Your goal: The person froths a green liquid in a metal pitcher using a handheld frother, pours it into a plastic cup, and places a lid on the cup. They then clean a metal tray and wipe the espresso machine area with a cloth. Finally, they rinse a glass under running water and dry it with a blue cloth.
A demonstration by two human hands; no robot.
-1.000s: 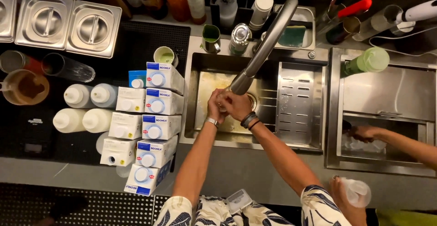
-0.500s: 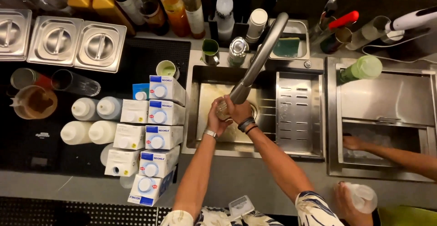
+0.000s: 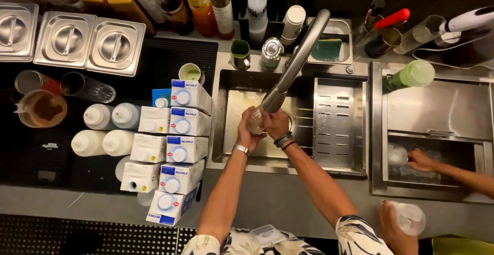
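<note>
My left hand point(image 3: 247, 130) and my right hand point(image 3: 276, 124) are both closed around a small clear glass point(image 3: 256, 123) under the spout of the tall steel tap point(image 3: 296, 62). They hold it over the steel sink basin point(image 3: 232, 106). A watch sits on my left wrist and dark bands on my right wrist.
Several white-and-blue cartons point(image 3: 177, 149) and white squeeze bottles point(image 3: 105, 129) stand left of the sink. Lidded steel tubs point(image 3: 114, 47) and bottles line the back. At the right, another person's hand point(image 3: 419, 160) reaches into an ice well point(image 3: 432, 167); their other hand holds a plastic cup point(image 3: 409, 218).
The view has shifted slightly. My hands stay on the glass under the tap, barely moved. The other person's hand has reached further left into the ice well.
</note>
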